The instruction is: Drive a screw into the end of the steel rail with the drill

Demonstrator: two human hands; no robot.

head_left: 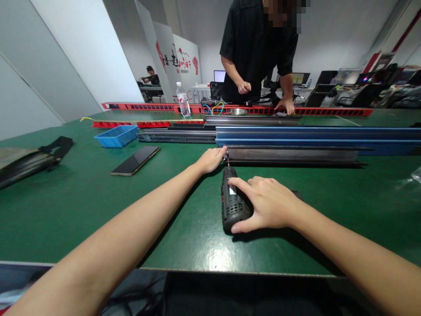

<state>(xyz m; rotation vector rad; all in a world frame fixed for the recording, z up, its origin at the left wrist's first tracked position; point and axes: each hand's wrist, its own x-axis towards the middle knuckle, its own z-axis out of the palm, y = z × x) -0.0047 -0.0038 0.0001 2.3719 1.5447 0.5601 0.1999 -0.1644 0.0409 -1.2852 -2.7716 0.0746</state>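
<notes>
My right hand (271, 202) is wrapped around a black cordless drill (233, 208) lying on its side low over the table, its chuck pointing away from me. The thin bit (228, 161) reaches the left end of a long grey metal profile (292, 155). My left hand (212, 159) grips that same end, fingertips closed on its upper corner beside a small shiny piece. Whether the bit touches a screw is too small to tell. The drill's handle is mostly hidden behind my right hand.
Behind the profile lie long blue profiles (315, 135) and dark rails (177, 136). A phone (135, 161), blue tray (117, 136) and bag (29, 160) sit on the left. A water bottle (183, 100) stands further back. A person in black (258, 48) leans over the far side.
</notes>
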